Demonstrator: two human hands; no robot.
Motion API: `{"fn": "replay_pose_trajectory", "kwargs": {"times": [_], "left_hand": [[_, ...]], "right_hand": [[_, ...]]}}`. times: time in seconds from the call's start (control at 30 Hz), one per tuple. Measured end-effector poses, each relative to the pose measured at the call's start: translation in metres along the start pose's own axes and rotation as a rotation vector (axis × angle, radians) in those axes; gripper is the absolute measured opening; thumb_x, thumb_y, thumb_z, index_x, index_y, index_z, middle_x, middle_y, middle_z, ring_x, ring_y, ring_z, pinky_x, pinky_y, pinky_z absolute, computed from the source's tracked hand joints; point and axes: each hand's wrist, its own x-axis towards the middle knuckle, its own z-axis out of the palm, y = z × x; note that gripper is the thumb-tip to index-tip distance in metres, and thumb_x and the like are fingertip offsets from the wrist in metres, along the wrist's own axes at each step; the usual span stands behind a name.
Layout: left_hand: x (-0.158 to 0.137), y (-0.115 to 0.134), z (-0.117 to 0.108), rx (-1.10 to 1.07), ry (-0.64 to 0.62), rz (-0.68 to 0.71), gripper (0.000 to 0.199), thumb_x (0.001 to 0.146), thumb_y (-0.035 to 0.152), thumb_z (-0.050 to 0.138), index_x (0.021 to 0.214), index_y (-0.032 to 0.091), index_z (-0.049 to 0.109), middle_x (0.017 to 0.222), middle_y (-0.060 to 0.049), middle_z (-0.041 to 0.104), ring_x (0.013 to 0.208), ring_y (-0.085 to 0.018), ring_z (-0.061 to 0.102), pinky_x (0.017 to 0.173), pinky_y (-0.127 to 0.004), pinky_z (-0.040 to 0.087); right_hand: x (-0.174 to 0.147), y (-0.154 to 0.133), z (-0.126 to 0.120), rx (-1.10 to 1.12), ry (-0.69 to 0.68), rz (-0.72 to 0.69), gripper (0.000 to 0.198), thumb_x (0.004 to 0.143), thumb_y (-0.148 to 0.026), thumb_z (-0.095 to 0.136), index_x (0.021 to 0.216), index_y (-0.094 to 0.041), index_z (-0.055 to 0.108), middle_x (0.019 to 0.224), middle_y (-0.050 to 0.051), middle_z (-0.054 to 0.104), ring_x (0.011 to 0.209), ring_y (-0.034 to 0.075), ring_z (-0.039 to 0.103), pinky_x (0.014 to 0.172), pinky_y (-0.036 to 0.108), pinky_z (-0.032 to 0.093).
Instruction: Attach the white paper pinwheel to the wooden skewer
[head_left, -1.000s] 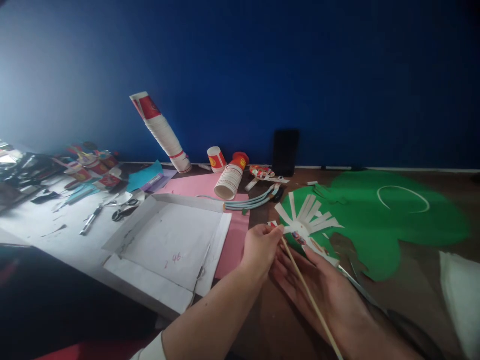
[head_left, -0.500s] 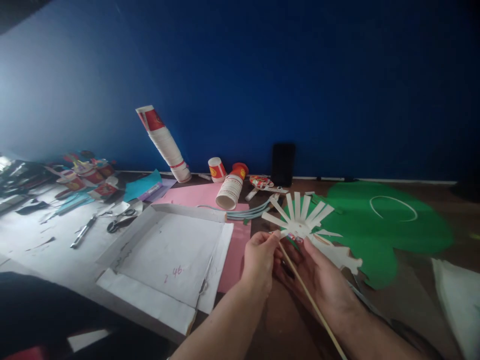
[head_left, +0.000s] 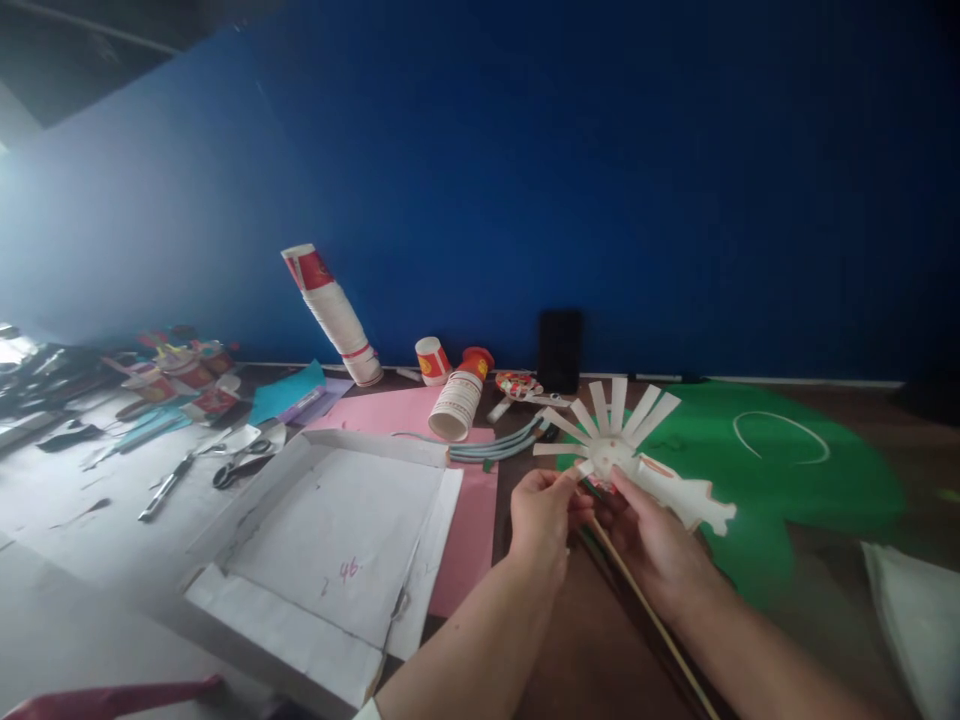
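A white paper cup cut into a fan of strips is raised above the brown table, in front of the green paper. My left hand pinches its lower left edge. My right hand grips its base from the right, with a cut-off flap of the cup hanging over the fingers. A thin wooden stick runs from under the cup between my hands down toward the bottom right.
A flat open cardboard box lies left of my hands on pink paper. Behind are a tipped cup stack, a leaning tall cup stack, scissors, a dark phone and large green paper.
Both hands lifted the cut cup off the green paper and turned it more upright, its strips fanning upward. The stick's tip stayed under the cup. The camera tilted up.
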Motion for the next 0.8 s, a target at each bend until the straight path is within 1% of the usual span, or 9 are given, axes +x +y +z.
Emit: {"fn": "replay_pose_trajectory", "kwargs": {"times": [0.13, 0.2, 0.27, 0.37, 0.5, 0.63, 0.8], "left_hand": [[0.004, -0.003, 0.002, -0.033, -0.005, -0.014, 0.010, 0.081, 0.015, 0.068, 0.076, 0.009, 0.061, 0.054, 0.000, 0.058, 0.045, -0.007, 0.054, 0.048, -0.017, 0.050], [0.004, -0.003, 0.000, -0.050, -0.019, -0.029, 0.008, 0.080, 0.014, 0.068, 0.080, 0.007, 0.064, 0.056, -0.001, 0.058, 0.048, -0.007, 0.056, 0.049, -0.017, 0.051], [0.004, -0.002, -0.003, -0.060, -0.042, -0.054, 0.011, 0.078, 0.016, 0.072, 0.079, 0.007, 0.066, 0.057, -0.002, 0.059, 0.049, -0.008, 0.057, 0.051, -0.017, 0.052], [0.005, -0.002, -0.008, -0.081, -0.087, -0.092, 0.017, 0.074, 0.019, 0.077, 0.074, 0.008, 0.065, 0.059, -0.003, 0.061, 0.050, -0.008, 0.058, 0.052, -0.016, 0.052], [0.005, -0.003, -0.012, -0.117, -0.102, -0.130, 0.021, 0.071, 0.020, 0.080, 0.070, 0.009, 0.062, 0.058, -0.002, 0.059, 0.049, -0.006, 0.055, 0.051, -0.014, 0.050], [0.005, -0.003, -0.012, -0.120, -0.115, -0.127, 0.025, 0.068, 0.019, 0.082, 0.067, 0.010, 0.060, 0.056, 0.000, 0.057, 0.047, -0.005, 0.053, 0.051, -0.014, 0.050], [0.007, -0.005, -0.013, -0.096, -0.144, -0.111, 0.038, 0.058, 0.030, 0.089, 0.066, 0.012, 0.057, 0.056, 0.001, 0.056, 0.048, -0.005, 0.052, 0.050, -0.015, 0.050]], "right_hand": [[-0.001, -0.003, -0.001, -0.006, -0.010, -0.035, 0.021, 0.069, -0.024, 0.080, 0.088, -0.017, 0.072, 0.079, 0.002, 0.076, 0.071, 0.019, 0.072, 0.063, 0.028, 0.060], [-0.001, -0.003, -0.002, 0.000, 0.009, -0.048, 0.020, 0.069, -0.023, 0.081, 0.087, -0.018, 0.072, 0.079, 0.001, 0.076, 0.069, 0.017, 0.071, 0.060, 0.025, 0.059], [0.000, -0.003, -0.002, 0.005, 0.026, -0.067, 0.020, 0.069, -0.021, 0.081, 0.087, -0.019, 0.072, 0.077, 0.000, 0.076, 0.068, 0.016, 0.071, 0.059, 0.023, 0.059], [0.002, -0.002, -0.005, 0.012, 0.023, -0.082, 0.021, 0.069, -0.020, 0.082, 0.088, -0.019, 0.073, 0.078, 0.000, 0.076, 0.068, 0.014, 0.070, 0.061, 0.021, 0.059], [0.001, -0.001, -0.009, 0.010, 0.019, -0.070, 0.022, 0.069, -0.022, 0.082, 0.089, -0.019, 0.073, 0.079, 0.000, 0.076, 0.070, 0.013, 0.070, 0.063, 0.020, 0.060], [0.000, -0.001, -0.009, 0.008, 0.003, -0.049, 0.022, 0.070, -0.022, 0.082, 0.089, -0.018, 0.073, 0.077, 0.000, 0.076, 0.069, 0.013, 0.070, 0.064, 0.021, 0.059], [0.000, -0.002, -0.009, -0.002, -0.007, -0.037, 0.022, 0.069, -0.022, 0.082, 0.089, -0.018, 0.072, 0.079, 0.001, 0.076, 0.069, 0.014, 0.070, 0.065, 0.023, 0.059]]}}
